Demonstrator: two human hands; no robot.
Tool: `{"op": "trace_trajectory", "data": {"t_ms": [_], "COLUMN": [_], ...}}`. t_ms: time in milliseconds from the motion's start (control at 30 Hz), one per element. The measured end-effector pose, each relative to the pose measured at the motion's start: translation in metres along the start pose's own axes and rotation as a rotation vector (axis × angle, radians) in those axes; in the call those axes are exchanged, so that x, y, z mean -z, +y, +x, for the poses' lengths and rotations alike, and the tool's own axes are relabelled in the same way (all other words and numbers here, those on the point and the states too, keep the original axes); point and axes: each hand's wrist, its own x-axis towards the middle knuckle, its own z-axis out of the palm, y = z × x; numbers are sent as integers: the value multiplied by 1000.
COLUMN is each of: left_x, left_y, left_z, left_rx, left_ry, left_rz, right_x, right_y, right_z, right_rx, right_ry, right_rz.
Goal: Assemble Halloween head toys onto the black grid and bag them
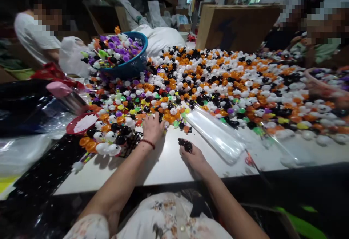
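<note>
My left hand [152, 128], with a red bead bracelet on its wrist, reaches into the near edge of a heap of small plastic Halloween toys [196, 82]. Its fingers curl down among orange and black pieces, and their tips are partly hidden. Lower and to the right, my right hand [194, 157] is closed around small black toy pieces [185, 145] just above the white table [171, 168]. Beside my left forearm, white, orange and black toys [109, 137] lie grouped on a black grid basket [132, 145].
Clear plastic bags [215, 133] lie right of my hands, near red-handled scissors [250, 160]. Left are a red dish [72, 124] with white paper and a pink-lidded bottle [61, 90]. Behind stand a full blue basket [136, 63] and a cardboard box [237, 26]. People sit at both sides.
</note>
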Motion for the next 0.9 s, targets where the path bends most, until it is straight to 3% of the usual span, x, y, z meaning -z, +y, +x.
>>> {"op": "trace_trajectory", "data": {"t_ms": [100,200,267,333,367,433,533,667,900], "left_x": [-14,-21,-19,-12,-6,9,32,48,45], "left_y": [3,1,0,1,3,7,13,17,27], "left_z": [19,23,17,3,-6,-29,-63,-89,-103], "left_rx": [9,-12,-17,41,100,261,451,578,595], "left_ry": [-61,-19,71,96,44,-172,-488,-636,-614], "left_rz": [18,-80,-344,-770,-995,-1386,-1704,-1860,-1765], "right_x": [7,16,21,24,24,25,24,15,6], "right_y": [-5,-9,-11,-15,-18,-26,-36,-42,-53], "right_z": [-11,-16,-19,-23,-24,-27,-28,-29,-37], "right_rx": [-38,-31,-10,2,12,37,97,168,261], "right_ry": [-46,-37,-13,9,21,43,69,62,-18], "right_rz": [33,69,54,2,-29,-89,-134,-143,-216]}}
